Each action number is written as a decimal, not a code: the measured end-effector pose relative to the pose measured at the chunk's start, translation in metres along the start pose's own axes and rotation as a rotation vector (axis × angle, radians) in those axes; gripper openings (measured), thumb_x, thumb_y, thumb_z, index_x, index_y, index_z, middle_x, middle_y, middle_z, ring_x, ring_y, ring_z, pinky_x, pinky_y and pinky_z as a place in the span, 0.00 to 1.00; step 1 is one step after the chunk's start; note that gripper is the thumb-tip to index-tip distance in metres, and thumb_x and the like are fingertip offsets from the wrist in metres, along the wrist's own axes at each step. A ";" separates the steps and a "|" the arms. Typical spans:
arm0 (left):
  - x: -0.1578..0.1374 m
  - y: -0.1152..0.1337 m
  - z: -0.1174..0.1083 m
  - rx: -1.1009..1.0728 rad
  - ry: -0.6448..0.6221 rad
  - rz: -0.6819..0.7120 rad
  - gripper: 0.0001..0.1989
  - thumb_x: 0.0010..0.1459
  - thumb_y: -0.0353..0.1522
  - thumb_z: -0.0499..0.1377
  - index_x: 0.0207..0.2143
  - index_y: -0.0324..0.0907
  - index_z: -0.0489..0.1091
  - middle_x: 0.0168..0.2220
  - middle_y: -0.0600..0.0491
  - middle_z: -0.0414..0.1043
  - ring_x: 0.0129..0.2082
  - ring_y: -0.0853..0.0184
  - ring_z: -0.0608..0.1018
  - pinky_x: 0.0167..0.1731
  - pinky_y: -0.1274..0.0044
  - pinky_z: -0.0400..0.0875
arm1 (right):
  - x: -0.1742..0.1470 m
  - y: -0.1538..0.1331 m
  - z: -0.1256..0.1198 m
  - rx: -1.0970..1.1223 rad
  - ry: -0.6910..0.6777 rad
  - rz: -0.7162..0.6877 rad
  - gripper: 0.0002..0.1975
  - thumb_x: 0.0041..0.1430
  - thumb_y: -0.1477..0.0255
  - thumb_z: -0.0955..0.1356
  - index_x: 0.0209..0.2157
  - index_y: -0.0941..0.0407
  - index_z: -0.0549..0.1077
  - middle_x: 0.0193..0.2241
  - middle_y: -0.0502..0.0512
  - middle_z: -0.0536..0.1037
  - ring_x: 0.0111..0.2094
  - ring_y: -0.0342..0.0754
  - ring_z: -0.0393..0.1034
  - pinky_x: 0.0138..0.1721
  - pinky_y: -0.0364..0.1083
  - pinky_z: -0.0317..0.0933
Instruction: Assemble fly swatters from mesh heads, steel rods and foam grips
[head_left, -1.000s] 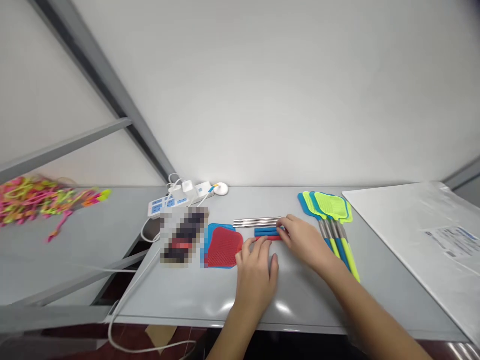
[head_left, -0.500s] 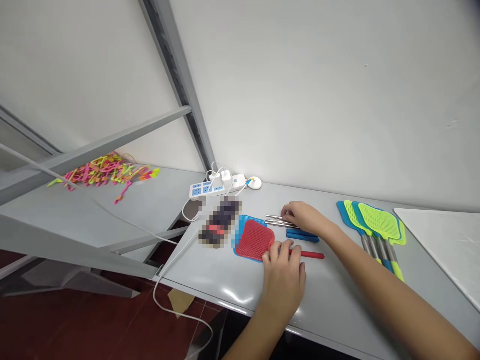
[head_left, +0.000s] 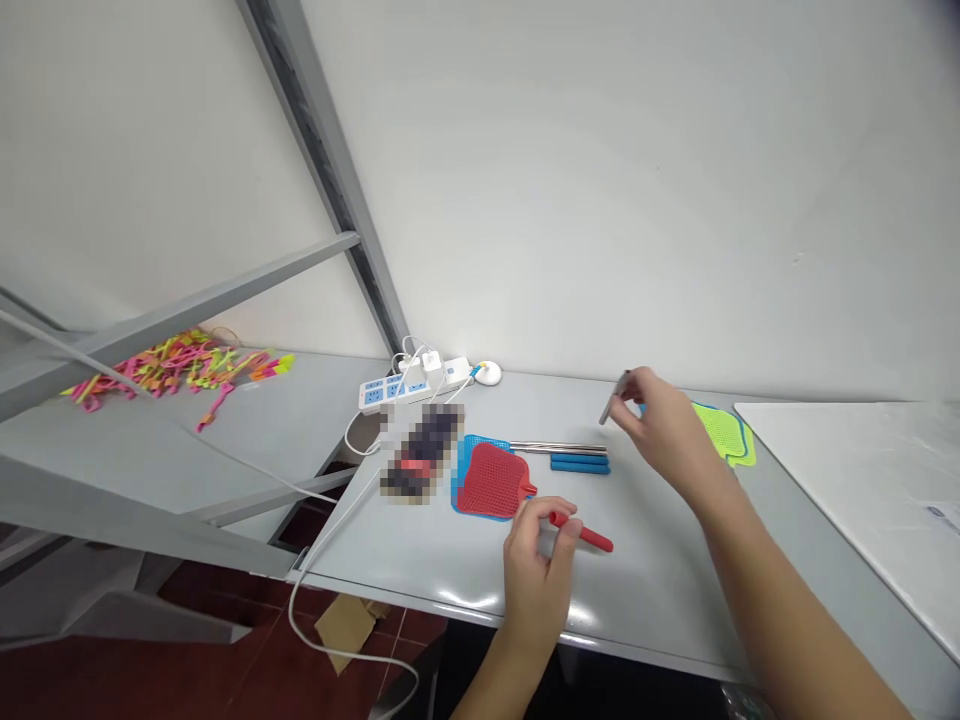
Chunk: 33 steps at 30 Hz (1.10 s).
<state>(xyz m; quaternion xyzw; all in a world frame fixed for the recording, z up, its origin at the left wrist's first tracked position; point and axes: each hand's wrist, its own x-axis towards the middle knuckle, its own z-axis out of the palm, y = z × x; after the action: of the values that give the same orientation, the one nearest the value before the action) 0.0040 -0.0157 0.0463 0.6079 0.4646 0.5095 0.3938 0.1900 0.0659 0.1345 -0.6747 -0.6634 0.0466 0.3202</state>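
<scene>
Thumb and fingers of my left hand point(head_left: 541, 560) close round the open end of a red handle tube point(head_left: 592, 538), which points to the right. Raised above the table, my right hand point(head_left: 660, 425) pinches a short metal rod point(head_left: 613, 398) tilted in its fingertips. A red mesh fly swatter head point(head_left: 493, 480) rests on blue swatter heads point(head_left: 487, 441) just beyond my left hand. From these, thin metal rods point(head_left: 559, 448) reach right, beside blue handle tubes point(head_left: 579, 464). Behind my right wrist, yellow-green swatters point(head_left: 726, 432) are partly hidden.
A power strip point(head_left: 375, 393) with plugs and a round white device point(head_left: 489, 373) lie near the wall. Pixelation covers a dark item point(head_left: 424, 455). A white board point(head_left: 847, 470) lies at right. Past the metal frame point(head_left: 341, 180) is a colourful pile point(head_left: 180, 365). A white cable point(head_left: 300, 590) hangs over the edge.
My right hand has lifted off the rods and moved right with a metal rod. My left hand has shifted nearer and now grips the red handle tube, which sits apart from the red head.
</scene>
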 end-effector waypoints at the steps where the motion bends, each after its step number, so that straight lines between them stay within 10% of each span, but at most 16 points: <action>1: -0.001 0.000 0.000 -0.052 0.003 -0.027 0.08 0.65 0.36 0.54 0.39 0.42 0.70 0.39 0.49 0.75 0.42 0.63 0.77 0.43 0.70 0.69 | -0.012 -0.003 -0.011 0.143 0.083 0.025 0.03 0.63 0.69 0.65 0.38 0.53 0.68 0.38 0.54 0.77 0.40 0.50 0.72 0.40 0.48 0.63; 10: 0.002 -0.009 0.010 0.157 -0.089 0.300 0.04 0.63 0.29 0.58 0.39 0.43 0.73 0.32 0.53 0.74 0.36 0.65 0.71 0.39 0.74 0.67 | -0.102 -0.036 -0.032 0.926 0.243 0.068 0.03 0.65 0.71 0.65 0.40 0.52 0.66 0.35 0.52 0.79 0.37 0.50 0.77 0.40 0.53 0.72; 33: 0.003 -0.010 0.011 0.115 -0.150 0.182 0.09 0.64 0.30 0.55 0.43 0.43 0.74 0.34 0.54 0.78 0.32 0.68 0.77 0.33 0.78 0.71 | -0.094 -0.052 -0.006 0.867 -0.063 0.008 0.10 0.61 0.79 0.64 0.41 0.51 0.67 0.36 0.50 0.76 0.38 0.45 0.74 0.37 0.45 0.70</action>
<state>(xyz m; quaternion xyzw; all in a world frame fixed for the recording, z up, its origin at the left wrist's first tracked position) 0.0133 -0.0105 0.0356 0.7055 0.4054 0.4685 0.3441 0.1372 -0.0274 0.1305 -0.4787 -0.5892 0.3427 0.5534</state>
